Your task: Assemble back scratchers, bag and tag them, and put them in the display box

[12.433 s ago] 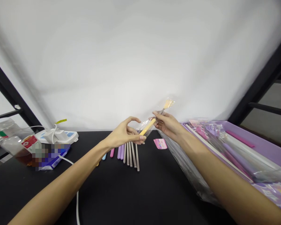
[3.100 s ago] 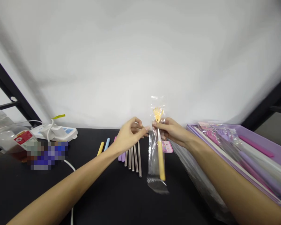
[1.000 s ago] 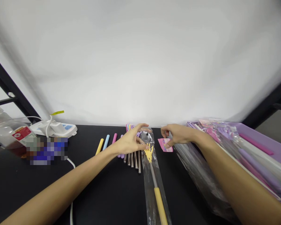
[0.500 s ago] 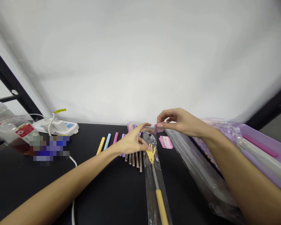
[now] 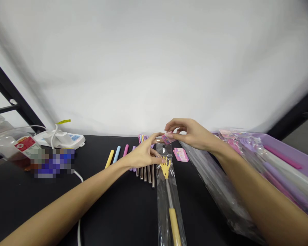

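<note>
A yellow back scratcher (image 5: 174,222) with a hand-shaped head and a metal shaft lies inside a long clear plastic bag (image 5: 161,205). My left hand (image 5: 143,153) holds the upper end of this bag, its thumb beside the scratcher's head and its fingers near the bag's mouth. Between thumb and fingers, my right hand (image 5: 188,133) pinches a small pink printed card (image 5: 168,137) just above that mouth. Several similar cards lie in a small pile (image 5: 181,154) to the right of the bag.
Left of the bag lie metal rods (image 5: 149,176) and coloured handles (image 5: 116,155). Stacked clear bags (image 5: 210,177) and a purple tray (image 5: 279,143) of packed scratchers are at right. A power strip (image 5: 75,139), white cable (image 5: 79,176) and plastic jar (image 5: 7,143) stand left.
My right hand has moved slightly left with the pink card, which now tilts over the bag's mouth with its printed face showing. My left hand has stayed on the bag.
</note>
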The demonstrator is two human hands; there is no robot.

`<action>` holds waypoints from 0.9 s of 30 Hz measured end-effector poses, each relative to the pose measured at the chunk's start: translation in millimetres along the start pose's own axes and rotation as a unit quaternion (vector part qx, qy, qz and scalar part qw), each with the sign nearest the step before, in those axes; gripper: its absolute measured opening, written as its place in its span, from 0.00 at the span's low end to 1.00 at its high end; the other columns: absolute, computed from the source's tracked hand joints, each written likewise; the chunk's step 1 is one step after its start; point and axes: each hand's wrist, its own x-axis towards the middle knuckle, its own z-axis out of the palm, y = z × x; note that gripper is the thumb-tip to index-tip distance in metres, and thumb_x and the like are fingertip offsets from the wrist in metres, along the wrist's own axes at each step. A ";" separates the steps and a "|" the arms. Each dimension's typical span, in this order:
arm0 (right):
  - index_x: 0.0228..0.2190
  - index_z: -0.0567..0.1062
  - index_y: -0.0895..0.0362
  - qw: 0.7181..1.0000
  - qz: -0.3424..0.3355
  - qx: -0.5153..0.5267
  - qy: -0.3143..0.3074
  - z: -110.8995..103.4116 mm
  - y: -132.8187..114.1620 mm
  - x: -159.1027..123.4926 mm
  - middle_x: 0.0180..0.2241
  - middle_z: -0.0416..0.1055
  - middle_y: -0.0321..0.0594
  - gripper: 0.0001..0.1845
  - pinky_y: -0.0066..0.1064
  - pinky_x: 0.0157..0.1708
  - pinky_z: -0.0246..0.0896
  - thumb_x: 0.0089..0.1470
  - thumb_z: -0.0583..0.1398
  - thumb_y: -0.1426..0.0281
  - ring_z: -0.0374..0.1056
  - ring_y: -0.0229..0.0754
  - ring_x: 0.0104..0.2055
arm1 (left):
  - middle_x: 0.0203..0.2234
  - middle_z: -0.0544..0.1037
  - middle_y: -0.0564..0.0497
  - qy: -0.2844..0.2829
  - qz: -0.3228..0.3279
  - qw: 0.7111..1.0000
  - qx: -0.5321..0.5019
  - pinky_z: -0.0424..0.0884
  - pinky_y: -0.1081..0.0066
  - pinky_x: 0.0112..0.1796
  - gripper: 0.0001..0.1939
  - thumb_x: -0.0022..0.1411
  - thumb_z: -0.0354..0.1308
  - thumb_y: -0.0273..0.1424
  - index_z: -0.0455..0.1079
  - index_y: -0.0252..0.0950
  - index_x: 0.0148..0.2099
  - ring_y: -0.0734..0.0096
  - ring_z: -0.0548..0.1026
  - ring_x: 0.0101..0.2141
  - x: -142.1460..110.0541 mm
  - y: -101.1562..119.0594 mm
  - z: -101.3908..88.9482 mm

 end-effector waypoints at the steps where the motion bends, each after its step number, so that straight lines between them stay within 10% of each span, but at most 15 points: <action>1: 0.36 0.76 0.56 1.000 0.000 0.005 0.008 1.0 0.5 0.1 0.36 0.76 0.40 0.11 0.35 0.38 0.64 0.52 0.61 0.63 0.71 0.42 0.36 | 0.64 0.55 0.35 0.001 -0.001 1.000 0.000 0.75 0.65 0.37 0.46 0.53 0.68 0.30 0.47 0.50 0.67 0.71 0.79 0.34 0.0 0.4 0.0; 27: 0.33 0.74 0.56 0.999 0.021 0.010 -0.024 6.9 6.9 -2.2 0.32 0.75 0.39 0.07 0.32 0.36 0.67 0.54 0.60 0.65 0.72 0.40 0.34 | 0.63 0.55 0.37 0.019 -0.005 1.000 -0.015 0.75 0.65 0.39 0.48 0.52 0.69 0.29 0.45 0.53 0.66 0.69 0.81 0.34 -0.1 4.1 -3.4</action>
